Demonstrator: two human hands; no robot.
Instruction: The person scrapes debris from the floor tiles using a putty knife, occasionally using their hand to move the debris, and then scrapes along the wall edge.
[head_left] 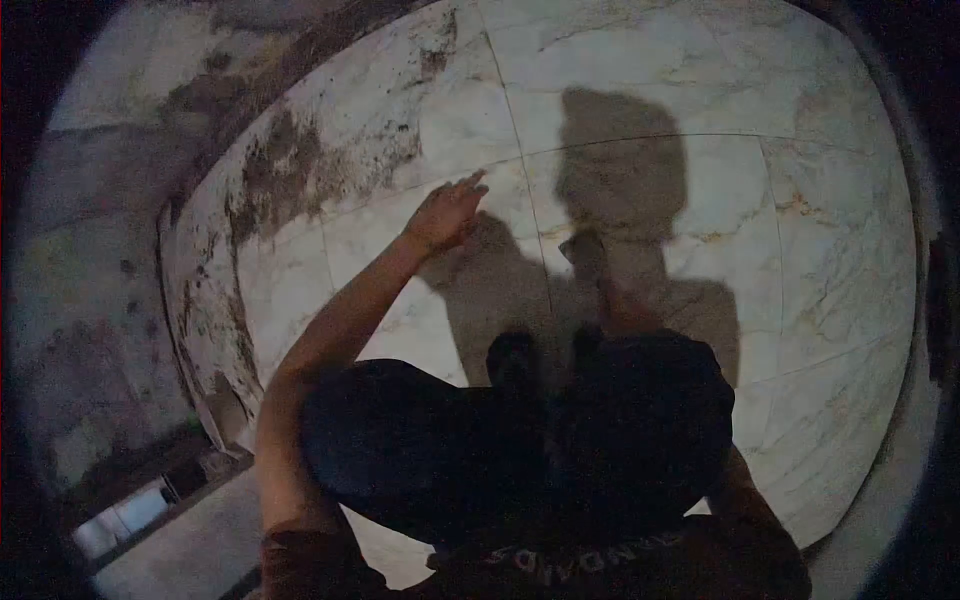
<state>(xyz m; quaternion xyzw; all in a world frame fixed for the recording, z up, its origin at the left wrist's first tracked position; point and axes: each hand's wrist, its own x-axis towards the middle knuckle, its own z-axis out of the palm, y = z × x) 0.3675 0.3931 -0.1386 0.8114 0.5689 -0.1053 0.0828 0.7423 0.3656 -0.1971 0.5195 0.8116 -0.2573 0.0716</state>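
Observation:
My left hand [447, 214] reaches out over the marble-patterned tile floor [620, 60], fingers stretched out and holding nothing. Its fingertips are close to a tile joint. Low in front of my right knee, my right hand [628, 313] is closed in deep shadow around a small flat-bladed tool [583, 250]. The blade points away from me and overlaps the tiles in this view; the handle is mostly hidden. Dark, crusty dirt [285, 165] stains the tiles to the left of my left hand.
I squat on the tiles, my dark-clad knees [390, 425] filling the lower middle. My shadow [625, 165] falls across the floor ahead. A rough grey surface [90, 290] runs along the left, beyond the tiles' edge. At the lower left lies a pale, bright panel [125, 517].

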